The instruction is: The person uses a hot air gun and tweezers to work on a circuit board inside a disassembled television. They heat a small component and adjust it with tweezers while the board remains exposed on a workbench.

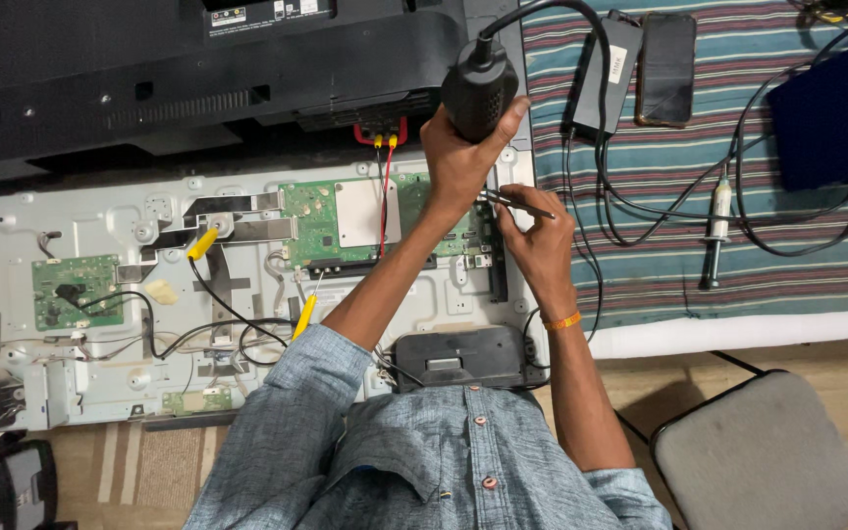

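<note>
— What have you got in each hand, seen from the head camera?

— My left hand [463, 157] is wrapped around a black corded tool [480, 88], fingers pressed together round its barrel, thumb up its right side. The tool stands over the green circuit board [318, 224], at about one o'clock from the board's middle. My right hand [540, 245] pinches a thin metal tool [517, 203] between thumb and fingertips; its tip points toward nine o'clock and meets the board's right edge just below the black tool.

— And around the board?

— The board sits on the grey metal back panel [100, 211] of an opened flat screen. Red and yellow leads [385, 172] run down at twelve o'clock of the board. A smaller green board [76, 290] lies well apart at nine o'clock. On the striped cloth [787, 265] at three o'clock lie a black power adapter [606, 74], a phone [666, 67] just beside it, and a screwdriver [715, 236]. A grey stool [758, 451] stands at five o'clock.
</note>
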